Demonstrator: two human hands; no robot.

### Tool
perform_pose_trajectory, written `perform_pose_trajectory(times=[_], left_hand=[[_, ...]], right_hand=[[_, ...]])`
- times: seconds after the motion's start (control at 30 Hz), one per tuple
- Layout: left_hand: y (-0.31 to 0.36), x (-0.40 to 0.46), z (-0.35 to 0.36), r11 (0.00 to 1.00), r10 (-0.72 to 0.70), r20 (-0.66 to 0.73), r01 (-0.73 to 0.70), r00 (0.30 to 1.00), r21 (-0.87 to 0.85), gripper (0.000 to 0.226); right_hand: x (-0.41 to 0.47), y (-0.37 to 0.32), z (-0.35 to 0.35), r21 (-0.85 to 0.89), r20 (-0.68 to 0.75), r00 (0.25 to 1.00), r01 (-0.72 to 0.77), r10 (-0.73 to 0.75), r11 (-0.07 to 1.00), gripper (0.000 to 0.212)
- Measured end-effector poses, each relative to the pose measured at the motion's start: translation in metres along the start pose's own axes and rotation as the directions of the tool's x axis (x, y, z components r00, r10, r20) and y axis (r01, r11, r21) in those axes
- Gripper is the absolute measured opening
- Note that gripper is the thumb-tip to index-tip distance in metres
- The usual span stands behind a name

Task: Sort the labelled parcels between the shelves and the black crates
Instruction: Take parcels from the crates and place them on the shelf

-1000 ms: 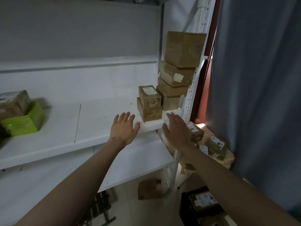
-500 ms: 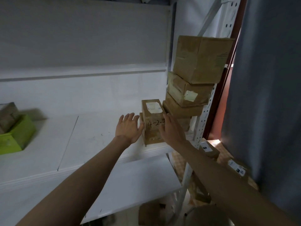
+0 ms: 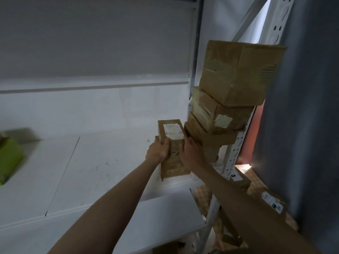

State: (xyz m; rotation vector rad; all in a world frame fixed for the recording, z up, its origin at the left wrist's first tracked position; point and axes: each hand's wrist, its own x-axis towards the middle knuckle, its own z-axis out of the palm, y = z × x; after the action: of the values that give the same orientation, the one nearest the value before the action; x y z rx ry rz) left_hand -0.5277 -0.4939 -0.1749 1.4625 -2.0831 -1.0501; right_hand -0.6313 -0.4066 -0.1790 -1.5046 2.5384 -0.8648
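Your left hand (image 3: 157,151) and right hand (image 3: 190,153) clasp the small labelled parcel (image 3: 171,133) from either side, fingers curled round its top edges. It sits atop another brown box (image 3: 174,168) at the front edge of the white shelf (image 3: 102,167), near its right-hand corner. Just beyond, against the right upright, stands a stack of cartons (image 3: 227,99). A green box (image 3: 9,158) sits at the shelf's left end.
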Motion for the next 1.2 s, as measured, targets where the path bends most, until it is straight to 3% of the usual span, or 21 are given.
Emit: perform_pose_trajectory(times=[0.17, 0.37, 0.47, 0.63, 0.8, 1.0, 1.2], left_hand=[[-0.010, 0.009, 0.009, 0.974, 0.004, 0.054, 0.009, 0.999, -0.228, 0.054], [-0.035, -0.013, -0.008, 0.872, 0.086, -0.037, -0.093, 0.996, -0.480, 0.043], [-0.046, -0.021, -0.015, 0.852, 0.164, -0.186, -0.234, 0.969, -0.468, 0.046], [-0.040, -0.040, -0.033, 0.835, 0.167, -0.296, -0.294, 0.940, -0.465, 0.059], [-0.048, -0.049, -0.041, 0.908, 0.240, -0.460, -0.365, 0.855, -0.205, 0.069], [-0.070, -0.068, -0.045, 0.909, 0.297, -0.467, -0.396, 0.833, -0.130, 0.078], [-0.112, -0.090, -0.075, 0.894, 0.156, -0.417, -0.308, 0.895, -0.326, 0.071]], right_hand=[[0.002, -0.003, 0.013, 0.099, -0.064, 0.996, -0.049, 0.055, 0.994, 0.044], [0.000, -0.012, 0.026, 0.431, -0.182, 0.972, -0.061, 0.152, 0.900, 0.052], [-0.002, -0.023, 0.032, 0.549, -0.115, 0.968, -0.125, 0.223, 0.826, 0.046], [-0.017, -0.042, 0.032, 0.745, -0.068, 0.954, -0.145, 0.291, 0.651, 0.032], [-0.040, -0.056, 0.033, 0.841, -0.005, 0.975, -0.116, 0.222, 0.529, 0.037], [-0.054, -0.063, 0.044, 0.864, 0.031, 0.998, -0.055, 0.055, 0.500, 0.051], [-0.069, -0.089, 0.067, 0.871, 0.015, 0.999, 0.003, -0.033, 0.491, 0.058]])
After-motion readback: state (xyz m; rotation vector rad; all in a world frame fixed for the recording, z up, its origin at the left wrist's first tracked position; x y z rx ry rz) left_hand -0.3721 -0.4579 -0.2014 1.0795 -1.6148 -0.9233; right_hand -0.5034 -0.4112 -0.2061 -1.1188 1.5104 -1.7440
